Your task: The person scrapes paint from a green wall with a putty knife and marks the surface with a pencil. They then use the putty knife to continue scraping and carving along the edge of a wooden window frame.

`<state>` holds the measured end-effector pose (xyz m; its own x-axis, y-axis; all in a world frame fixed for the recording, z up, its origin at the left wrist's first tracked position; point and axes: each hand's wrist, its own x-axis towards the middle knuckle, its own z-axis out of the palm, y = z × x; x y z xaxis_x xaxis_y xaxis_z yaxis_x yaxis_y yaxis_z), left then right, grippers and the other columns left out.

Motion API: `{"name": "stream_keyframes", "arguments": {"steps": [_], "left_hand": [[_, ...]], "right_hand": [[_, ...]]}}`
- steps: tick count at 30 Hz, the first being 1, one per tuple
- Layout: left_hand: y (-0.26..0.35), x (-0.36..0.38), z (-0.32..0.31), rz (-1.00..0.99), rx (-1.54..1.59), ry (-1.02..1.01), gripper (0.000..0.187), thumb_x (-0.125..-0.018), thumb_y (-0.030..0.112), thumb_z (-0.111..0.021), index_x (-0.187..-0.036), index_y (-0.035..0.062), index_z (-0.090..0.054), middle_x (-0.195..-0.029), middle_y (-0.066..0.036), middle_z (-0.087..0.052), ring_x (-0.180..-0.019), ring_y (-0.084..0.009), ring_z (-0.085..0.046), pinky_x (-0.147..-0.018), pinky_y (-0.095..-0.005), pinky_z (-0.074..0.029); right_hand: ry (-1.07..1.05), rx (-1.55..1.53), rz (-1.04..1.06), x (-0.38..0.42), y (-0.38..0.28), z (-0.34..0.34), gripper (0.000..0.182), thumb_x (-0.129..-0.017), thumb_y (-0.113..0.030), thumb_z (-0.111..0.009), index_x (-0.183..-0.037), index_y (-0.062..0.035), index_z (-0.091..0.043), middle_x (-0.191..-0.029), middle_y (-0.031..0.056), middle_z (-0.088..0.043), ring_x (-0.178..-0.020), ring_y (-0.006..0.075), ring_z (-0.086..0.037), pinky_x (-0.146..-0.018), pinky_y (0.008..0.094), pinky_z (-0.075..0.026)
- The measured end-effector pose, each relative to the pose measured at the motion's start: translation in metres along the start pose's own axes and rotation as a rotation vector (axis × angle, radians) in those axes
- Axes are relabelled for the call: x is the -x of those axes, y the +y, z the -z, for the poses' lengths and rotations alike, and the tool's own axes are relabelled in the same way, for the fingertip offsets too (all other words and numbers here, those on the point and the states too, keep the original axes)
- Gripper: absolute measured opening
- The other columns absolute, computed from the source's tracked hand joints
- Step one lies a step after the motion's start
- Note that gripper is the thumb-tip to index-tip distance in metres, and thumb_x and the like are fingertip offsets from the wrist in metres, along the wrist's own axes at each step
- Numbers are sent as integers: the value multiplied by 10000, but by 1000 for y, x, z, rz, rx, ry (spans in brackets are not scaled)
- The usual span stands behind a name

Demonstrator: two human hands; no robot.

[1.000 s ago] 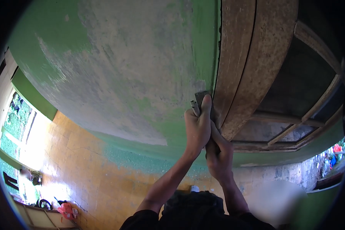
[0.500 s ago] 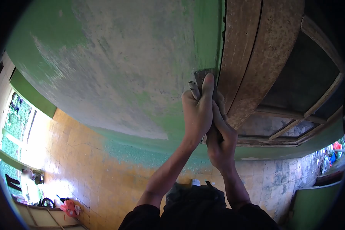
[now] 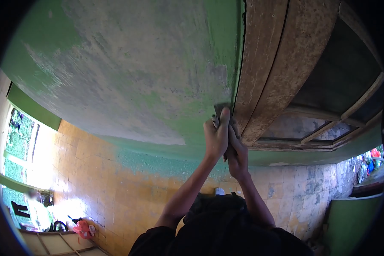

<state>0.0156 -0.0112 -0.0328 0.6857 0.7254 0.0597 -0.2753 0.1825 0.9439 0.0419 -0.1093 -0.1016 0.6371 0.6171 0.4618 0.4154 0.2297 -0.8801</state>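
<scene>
My left hand [image 3: 216, 138] is closed around a scraper [image 3: 220, 107], thumb pressed along its flat dark blade. Just behind and to the right, my right hand [image 3: 238, 155] wraps the lower part of the same tool, its handle mostly hidden by my fingers. A short tube-like end pokes out beside my left thumb. The blade's edge meets the green painted wall [image 3: 219, 38], close to the wooden window frame [image 3: 264, 47]. Above the blade, a greyish scraped strip shows in the green paint, joining a large bare grey patch on the left.
Glass panes [image 3: 337, 72] with wooden bars lie right of the frame. Below is a yellowish tiled floor [image 3: 128, 192]. A red plastic bag [image 3: 83, 229] sits at lower left near a bright opening. At lower right stands a green panel [image 3: 354, 222].
Both hands and the scraper have moved down the wall toward me, along the window frame. Green paint above the blade has given way to a greyish scraped strip. The view has shifted slightly.
</scene>
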Motion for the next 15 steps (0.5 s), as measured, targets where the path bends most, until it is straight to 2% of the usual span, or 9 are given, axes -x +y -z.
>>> {"name": "stream_keyframes", "arguments": {"steps": [3,5,8,12,15], "left_hand": [[-61,13,18,-12,-31,-25,485,-1061,370,-524,-746,5,-578,-612,-53,-594,-553,-121,-591,-500,-289,-476],[-82,19,26,1,-86,-38,472,-1074,339,-497,-758,-4,-568,-627,-43,-591,-579,-117,-581,-518,-290,-470],[-47,10,8,-131,-168,21,466,-1076,310,-496,-747,-12,-566,-615,-35,-576,-565,-108,-552,-506,-291,-446],[-61,7,14,-185,-192,16,473,-1072,280,-506,-710,-20,-556,-596,-32,-561,-550,-96,-520,-490,-292,-419],[-69,11,17,-184,-221,31,483,-1070,269,-512,-685,-21,-542,-574,-28,-546,-543,-87,-503,-479,-289,-400]], "right_hand": [[36,13,-93,23,19,0,602,-933,39,-424,-1531,20,-360,-1239,203,-651,-904,229,-681,-763,304,-521],[-14,-127,-295,31,11,4,608,-946,26,-386,-1550,23,-318,-1199,156,-653,-730,142,-626,-643,262,-501],[10,-140,-131,14,6,2,592,-958,7,-345,-1548,31,-315,-1134,118,-649,-641,77,-498,-559,231,-432],[48,-80,-64,14,15,0,598,-942,41,-354,-1539,34,-334,-1172,150,-680,-708,83,-567,-624,229,-471],[106,2,-18,20,20,-6,593,-927,73,-364,-1520,44,-368,-1258,193,-664,-828,106,-622,-715,230,-498]]}}
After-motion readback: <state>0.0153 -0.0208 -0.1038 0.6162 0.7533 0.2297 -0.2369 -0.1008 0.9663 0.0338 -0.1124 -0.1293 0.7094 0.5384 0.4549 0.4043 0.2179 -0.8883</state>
